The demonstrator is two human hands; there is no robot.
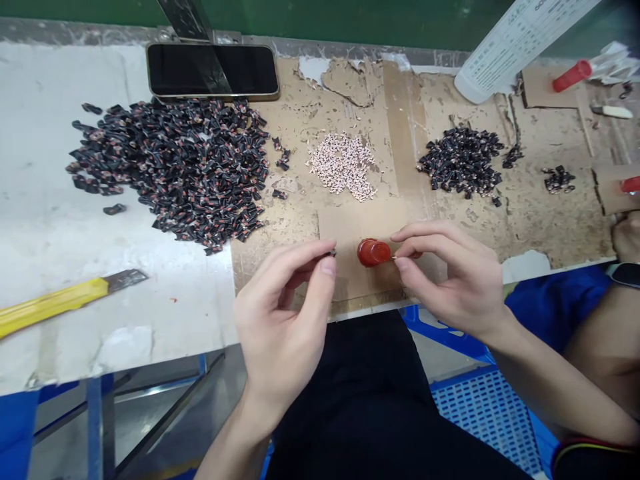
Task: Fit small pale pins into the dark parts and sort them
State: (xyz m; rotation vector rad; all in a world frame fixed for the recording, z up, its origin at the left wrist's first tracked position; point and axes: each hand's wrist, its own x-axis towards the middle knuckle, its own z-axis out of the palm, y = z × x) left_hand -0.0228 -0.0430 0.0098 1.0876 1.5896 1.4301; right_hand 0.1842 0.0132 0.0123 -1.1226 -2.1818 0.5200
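Note:
My left hand [287, 300] pinches a small black piece [332, 253] between thumb and forefinger; most of the piece is hidden by the fingertips. Across from it, my right hand [450, 277] is closed at the fingertips on a tiny pale metallic-looking piece [395, 258]. Between the hands a small red cup-shaped container [374, 253] rests on a cardboard sheet [350, 223], close to the right fingertips. Behind the sheet lies a heap of tiny pinkish pieces [343, 165]. Left of that spreads a large pile of small black pieces with reddish parts [200, 167].
A smaller pile of black pieces [461, 160] lies to the right, with a little cluster [559, 179] beyond. A phone [165, 70] sits at the back. A yellow box cutter [75, 301] has its blade out. A white tube [520, 47] leans back right. Another person's hand [627, 237] is at the right.

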